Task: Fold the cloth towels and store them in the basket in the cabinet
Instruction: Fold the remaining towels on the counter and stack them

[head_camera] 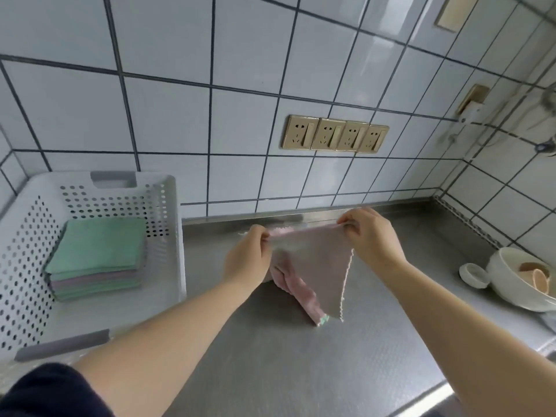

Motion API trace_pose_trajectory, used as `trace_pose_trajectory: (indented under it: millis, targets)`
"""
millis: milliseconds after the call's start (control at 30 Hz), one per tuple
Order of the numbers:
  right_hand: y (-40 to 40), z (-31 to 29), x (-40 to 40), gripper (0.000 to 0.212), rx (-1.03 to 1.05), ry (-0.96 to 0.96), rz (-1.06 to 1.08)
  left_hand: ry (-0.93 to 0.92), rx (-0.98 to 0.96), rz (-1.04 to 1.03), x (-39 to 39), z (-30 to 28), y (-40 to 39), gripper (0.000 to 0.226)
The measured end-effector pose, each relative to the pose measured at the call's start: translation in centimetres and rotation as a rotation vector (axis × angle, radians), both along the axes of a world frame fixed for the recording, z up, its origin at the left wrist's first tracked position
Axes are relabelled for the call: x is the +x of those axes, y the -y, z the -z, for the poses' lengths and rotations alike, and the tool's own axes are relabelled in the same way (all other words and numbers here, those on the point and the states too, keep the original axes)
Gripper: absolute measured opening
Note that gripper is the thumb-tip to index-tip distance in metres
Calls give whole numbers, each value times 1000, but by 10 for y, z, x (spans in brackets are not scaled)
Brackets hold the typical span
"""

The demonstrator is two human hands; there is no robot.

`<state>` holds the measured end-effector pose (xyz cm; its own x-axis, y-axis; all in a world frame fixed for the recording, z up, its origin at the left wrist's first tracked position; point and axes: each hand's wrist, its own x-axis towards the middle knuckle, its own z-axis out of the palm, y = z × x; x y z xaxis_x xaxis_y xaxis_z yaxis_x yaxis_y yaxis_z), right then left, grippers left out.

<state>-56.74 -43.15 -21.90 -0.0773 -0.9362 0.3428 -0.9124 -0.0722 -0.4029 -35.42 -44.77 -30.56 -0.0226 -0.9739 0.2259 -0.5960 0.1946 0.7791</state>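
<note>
While the steel table (301, 365) ran from the tiled wall toward the person, the white perforated basket (27, 242) stood on its left end, against the wall, with a stack of folded green and pink towels (96, 257) already lying inside it. To the right, near the corner, sat a white bowl (508, 284) with a small white cup (474, 275) just beside it.

Between basket and bowl, a pinkish-grey towel (316, 266) hung in the air, its top edge stretched roughly left to right and parallel to the wall. Below that edge it tapered to a loose point reaching toward the person, so it hung as a triangle rather than a flat square. Behind it, a bunched pink cloth (294, 293) lay on the table, partly hidden.

Both hands were clamped on the towel. At one top corner the left hand (246, 257) pinched it between thumb and fingers; the right hand (370, 236) pinched the other corner, slightly higher and nearer the wall.

Judging from this, the basket lay well to the left of both hands, so the left hand was the nearer one for carrying a finished fold across. The towel still needed squaring and laying flat first.
</note>
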Motion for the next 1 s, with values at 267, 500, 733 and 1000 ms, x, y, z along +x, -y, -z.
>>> trace_pose_trajectory:
  millis: [267,500,733,1000]
  targets:
    - [76,-35,-34,26,-1,-6,-206,506,-198,-61,7,-54,28,27]
    - [115,-53,-47,27,-17,191,-344,726,2,115,19,-117,31,33]
    - [119,-53,-49,21,12,337,-373,569,-13,-49,34,-136,13,10]
    - [112,-27,-51,18,14,504,-405,332,-95,-141,54,-120,1,10]
